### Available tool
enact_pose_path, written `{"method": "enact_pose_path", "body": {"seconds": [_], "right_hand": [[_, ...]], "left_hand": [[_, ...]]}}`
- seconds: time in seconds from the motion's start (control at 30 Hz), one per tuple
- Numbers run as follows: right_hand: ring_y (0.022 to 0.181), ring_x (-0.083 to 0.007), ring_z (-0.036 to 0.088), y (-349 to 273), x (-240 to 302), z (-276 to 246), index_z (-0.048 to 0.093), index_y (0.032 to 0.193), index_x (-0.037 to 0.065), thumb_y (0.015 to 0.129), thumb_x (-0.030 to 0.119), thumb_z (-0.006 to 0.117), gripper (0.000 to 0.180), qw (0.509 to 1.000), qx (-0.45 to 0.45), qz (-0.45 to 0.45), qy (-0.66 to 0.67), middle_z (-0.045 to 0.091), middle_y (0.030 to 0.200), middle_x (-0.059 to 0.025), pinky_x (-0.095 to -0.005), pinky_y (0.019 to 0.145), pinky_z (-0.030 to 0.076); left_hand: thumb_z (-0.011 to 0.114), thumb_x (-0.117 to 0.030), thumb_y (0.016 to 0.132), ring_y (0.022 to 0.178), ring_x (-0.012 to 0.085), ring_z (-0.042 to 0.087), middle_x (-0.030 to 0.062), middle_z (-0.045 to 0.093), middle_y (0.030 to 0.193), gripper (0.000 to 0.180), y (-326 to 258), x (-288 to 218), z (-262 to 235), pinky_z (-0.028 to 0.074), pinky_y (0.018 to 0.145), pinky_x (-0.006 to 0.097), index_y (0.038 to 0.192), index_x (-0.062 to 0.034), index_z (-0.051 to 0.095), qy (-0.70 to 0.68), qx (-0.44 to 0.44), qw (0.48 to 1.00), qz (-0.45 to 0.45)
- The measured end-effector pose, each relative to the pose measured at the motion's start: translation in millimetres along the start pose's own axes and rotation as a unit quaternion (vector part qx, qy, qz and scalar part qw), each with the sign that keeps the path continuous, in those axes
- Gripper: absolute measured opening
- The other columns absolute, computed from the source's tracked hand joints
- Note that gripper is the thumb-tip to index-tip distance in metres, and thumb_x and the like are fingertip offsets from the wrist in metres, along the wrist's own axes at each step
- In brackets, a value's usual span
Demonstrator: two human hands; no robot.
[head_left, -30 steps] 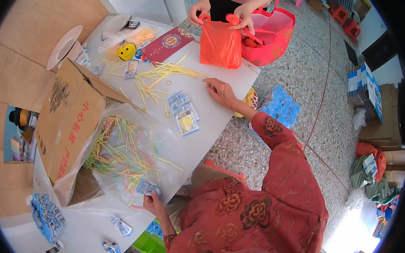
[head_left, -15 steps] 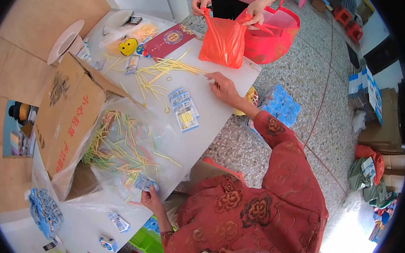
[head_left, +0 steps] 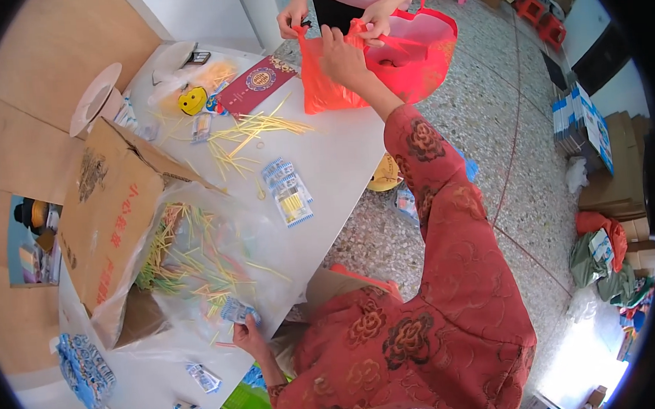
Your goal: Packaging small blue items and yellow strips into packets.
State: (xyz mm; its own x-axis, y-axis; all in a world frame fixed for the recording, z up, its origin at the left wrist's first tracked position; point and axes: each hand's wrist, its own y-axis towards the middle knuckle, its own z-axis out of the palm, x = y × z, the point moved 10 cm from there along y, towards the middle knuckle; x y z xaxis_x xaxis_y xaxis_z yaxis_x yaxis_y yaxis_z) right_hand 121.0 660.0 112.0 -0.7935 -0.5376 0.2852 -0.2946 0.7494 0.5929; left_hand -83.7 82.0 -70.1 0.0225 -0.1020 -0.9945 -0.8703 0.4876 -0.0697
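My left hand (head_left: 248, 332) is closed on a small blue-and-white packet (head_left: 236, 309) at the near edge of the table. My right hand (head_left: 342, 57) reaches far forward over the table's far right corner. Its fingers are stretched out and apart, in front of the top of a red plastic bag (head_left: 322, 92); whether they touch it I cannot tell. Another person's two hands (head_left: 376, 20) hold that bag by its top. Several blue-and-white packets (head_left: 291, 195) lie on the table, the front one with yellow sticks showing. Thin yellow straw-like strips (head_left: 255, 132) are spread behind them.
A tilted cardboard box (head_left: 118, 217) on the left spills coloured strips (head_left: 195, 250) onto clear plastic. A dark red printed folder (head_left: 256, 85) lies at the back. A larger red tote bag (head_left: 427, 56) hangs beside the other person. A green basket (head_left: 250, 406) sits below the table edge.
My right hand has moved forward and slightly left, from the table edge up to the red bag. The view has shifted a little. My left hand still holds the packet.
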Motion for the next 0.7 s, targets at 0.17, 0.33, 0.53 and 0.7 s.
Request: {"method": "enact_pose_path", "body": {"seconds": [0.17, 0.33, 0.53, 0.7], "right_hand": [[0.076, -0.0299, 0.063, -6, 4, 5, 0.054, 0.095, 0.002, 0.074, 0.008, 0.054, 0.021, 0.995, 0.062, -0.035, -0.071, 0.056, 0.094, -0.0168, -0.0390, 0.056, 0.050], [0.069, -0.0273, 0.063, -34, 31, -23, 0.058, 0.084, 0.005, 0.074, 0.006, 0.053, 0.012, 0.993, 0.014, -0.105, -0.050, 0.058, 0.081, -0.0127, -0.0375, 0.052, 0.049], [0.067, -0.0269, 0.059, -100, 13, -40, 0.054, 0.085, 0.005, 0.080, 0.010, 0.053, 0.007, 0.989, 0.074, -0.129, 0.007, 0.053, 0.080, -0.0085, -0.0384, 0.052, 0.048], [0.071, -0.0301, 0.060, -120, 12, -57, 0.054, 0.095, 0.004, 0.076, 0.002, 0.051, 0.020, 0.988, 0.037, -0.133, 0.071, 0.056, 0.091, -0.0109, -0.0392, 0.058, 0.049]], "left_hand": [[0.056, -0.004, 0.084, 0.076, 0.0074, 0.053, 0.0023, 0.060, 0.086, 0.010, 0, -5, 1, 0.042, 0.069, 0.022, 0.091, 0.0033, 0.059, 0.012, -0.006, 1.000, 0.013], [0.057, -0.004, 0.085, 0.076, 0.0073, 0.053, 0.0023, 0.060, 0.085, 0.010, 2, -7, 0, 0.043, 0.069, 0.023, 0.091, 0.0031, 0.059, 0.018, 0.002, 1.000, 0.023], [0.057, -0.005, 0.085, 0.075, 0.0073, 0.053, 0.0024, 0.060, 0.085, 0.010, 4, -2, 3, 0.042, 0.069, 0.023, 0.090, 0.0030, 0.059, 0.019, 0.021, 0.999, 0.022], [0.057, -0.005, 0.085, 0.076, 0.0074, 0.053, 0.0024, 0.060, 0.086, 0.011, 5, -2, 0, 0.043, 0.069, 0.023, 0.091, 0.0031, 0.059, 0.032, 0.018, 0.999, 0.025]]}}
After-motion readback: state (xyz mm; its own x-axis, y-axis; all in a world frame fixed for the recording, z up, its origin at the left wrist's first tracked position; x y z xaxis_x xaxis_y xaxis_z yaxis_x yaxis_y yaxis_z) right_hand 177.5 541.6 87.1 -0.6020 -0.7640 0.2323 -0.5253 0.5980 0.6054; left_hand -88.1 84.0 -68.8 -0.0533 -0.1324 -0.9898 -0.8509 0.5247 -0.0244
